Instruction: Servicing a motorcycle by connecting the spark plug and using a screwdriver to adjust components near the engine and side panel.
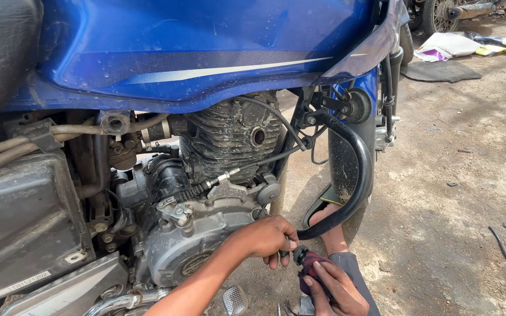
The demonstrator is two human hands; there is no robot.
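From my head camera, my left hand (267, 237) curls its fingers narrow against the engine casing (197, 234), under the black crash bar (355, 175). My right hand (332, 287) grips a maroon screwdriver handle (308, 266). Dusty concrete ground (452, 175), scattered papers (458, 44), blue tank (194, 41).

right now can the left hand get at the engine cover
Probably yes. The left hand is already at the lower front corner of the engine cover, with nothing between them. The black crash bar curves past on its outer side, and the right hand holds a dark-handled tool below, neither blocking.
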